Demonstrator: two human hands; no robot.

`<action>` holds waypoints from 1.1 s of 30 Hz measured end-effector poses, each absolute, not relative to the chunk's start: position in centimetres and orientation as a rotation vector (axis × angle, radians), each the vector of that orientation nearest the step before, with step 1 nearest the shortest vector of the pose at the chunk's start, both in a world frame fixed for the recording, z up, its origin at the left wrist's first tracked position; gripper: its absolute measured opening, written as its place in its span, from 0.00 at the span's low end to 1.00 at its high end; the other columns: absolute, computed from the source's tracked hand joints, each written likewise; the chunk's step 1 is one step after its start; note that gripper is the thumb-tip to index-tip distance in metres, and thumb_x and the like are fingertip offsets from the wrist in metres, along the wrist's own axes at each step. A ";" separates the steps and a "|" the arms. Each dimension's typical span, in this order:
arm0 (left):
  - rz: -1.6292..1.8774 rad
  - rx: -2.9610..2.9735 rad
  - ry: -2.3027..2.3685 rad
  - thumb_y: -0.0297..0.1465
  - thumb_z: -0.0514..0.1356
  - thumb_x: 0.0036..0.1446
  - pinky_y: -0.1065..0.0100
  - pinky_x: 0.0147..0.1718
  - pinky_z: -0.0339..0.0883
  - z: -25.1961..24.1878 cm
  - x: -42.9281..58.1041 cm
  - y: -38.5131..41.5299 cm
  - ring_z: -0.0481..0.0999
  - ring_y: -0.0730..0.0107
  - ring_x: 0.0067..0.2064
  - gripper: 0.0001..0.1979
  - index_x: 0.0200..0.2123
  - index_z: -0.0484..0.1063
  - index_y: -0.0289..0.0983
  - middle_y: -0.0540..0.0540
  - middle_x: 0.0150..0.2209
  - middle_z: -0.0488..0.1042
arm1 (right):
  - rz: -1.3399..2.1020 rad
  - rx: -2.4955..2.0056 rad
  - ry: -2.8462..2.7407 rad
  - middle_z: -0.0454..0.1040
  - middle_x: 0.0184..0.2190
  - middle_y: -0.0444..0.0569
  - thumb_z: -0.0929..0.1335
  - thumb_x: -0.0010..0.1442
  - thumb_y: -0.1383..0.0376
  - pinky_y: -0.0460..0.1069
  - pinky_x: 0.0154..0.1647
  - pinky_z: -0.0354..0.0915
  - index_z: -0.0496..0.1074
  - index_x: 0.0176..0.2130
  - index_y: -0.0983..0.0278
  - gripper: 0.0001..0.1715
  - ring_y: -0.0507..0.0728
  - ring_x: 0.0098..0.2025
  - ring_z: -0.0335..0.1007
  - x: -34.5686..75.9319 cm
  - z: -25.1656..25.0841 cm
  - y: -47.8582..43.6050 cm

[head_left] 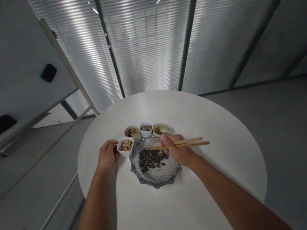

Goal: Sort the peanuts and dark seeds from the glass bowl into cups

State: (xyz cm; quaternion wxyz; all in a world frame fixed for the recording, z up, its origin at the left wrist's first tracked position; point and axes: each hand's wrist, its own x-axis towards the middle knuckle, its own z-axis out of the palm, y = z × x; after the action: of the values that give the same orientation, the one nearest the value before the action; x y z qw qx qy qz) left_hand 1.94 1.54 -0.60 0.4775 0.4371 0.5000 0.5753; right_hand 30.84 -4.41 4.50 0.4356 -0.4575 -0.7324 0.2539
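The right hand (177,151) is closed around the chopsticks (189,143), above the plate (159,182) on the bench (213,183). The seeds (151,159) lie in the plate's middle, just left of this hand. They seem light, hard and slippery, so it is best to pinch one across its flat sides. The left hand (107,155) curls on the bowl (125,146), just left of the plate.

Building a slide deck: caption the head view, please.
Right hand holds chopsticks over a glass dish of dark seeds; left hand touches a white bowl of nuts.

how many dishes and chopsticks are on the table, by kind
small bowls: 4
glass plate: 1
chopsticks: 2
total: 7
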 end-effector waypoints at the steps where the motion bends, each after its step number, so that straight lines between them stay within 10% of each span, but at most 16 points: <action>1: 1.403 1.068 1.224 0.36 0.63 0.50 0.71 0.16 0.52 -0.6 1.9 1.5 0.62 0.74 0.18 0.08 0.30 0.74 0.37 0.52 0.18 0.67 | 0.638 -1.142 -1.817 0.68 0.21 0.45 0.54 0.72 0.44 0.50 0.27 0.60 0.65 0.28 0.60 0.31 0.56 0.25 0.66 30.8 4.5 -4.4; 33: 1.410 1.076 1.231 0.37 0.64 0.49 0.72 0.16 0.53 -0.6 2.0 1.5 0.62 0.75 0.17 0.09 0.30 0.74 0.36 0.52 0.19 0.68 | 0.945 -1.093 -1.623 0.68 0.18 0.43 0.56 0.70 0.40 0.48 0.26 0.63 0.67 0.29 0.61 0.34 0.54 0.23 0.67 30.1 4.3 -4.7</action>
State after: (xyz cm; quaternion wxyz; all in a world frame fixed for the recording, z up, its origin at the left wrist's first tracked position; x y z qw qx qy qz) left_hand 1.99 1.50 -0.57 0.4717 0.4396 0.5027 0.5758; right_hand 30.10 -4.66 4.31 0.4655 -0.4452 -0.6610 0.3849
